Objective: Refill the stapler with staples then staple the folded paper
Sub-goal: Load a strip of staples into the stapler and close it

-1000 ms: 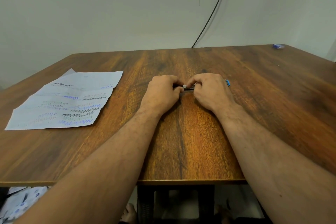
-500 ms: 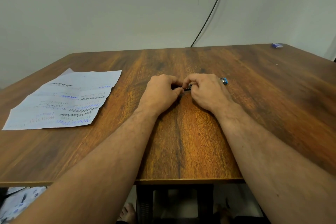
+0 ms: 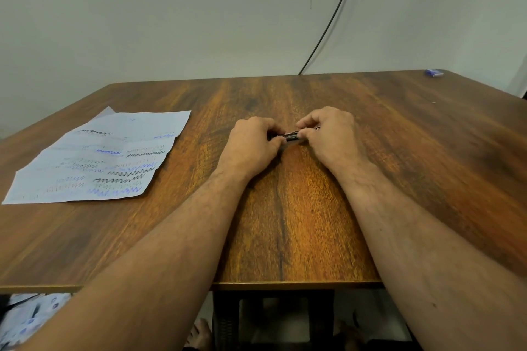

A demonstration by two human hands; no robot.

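- Head view: your left hand (image 3: 253,145) sat on the table (image 3: 299,222) just past centre, fingers curled, gripping the left end of the stapler (image 3: 291,136).
- Your right hand (image 3: 328,134) was at 3 o'clock of the left one, close beside it, fingers and thumb curled and pinching the stapler's right end.
- The stapler lay low between the two hands, roughly crosswise, with only a short dark and shiny middle stretch showing; the rest was hidden under your fingers, so you could not tell whether it was open or closed.
- The paper (image 3: 102,157) lay flat at 9 o'clock of your hands, well apart from them, with wavy pen scribbles across it and a second sheet's corner peeking out at its far edge.
- A small blue thing (image 3: 435,72) sat at the table's far right corner, about 2 o'clock from your hands; it was too small to identify.
- A black cable (image 3: 333,14) ran down the wall to the table's far edge at 12 o'clock.
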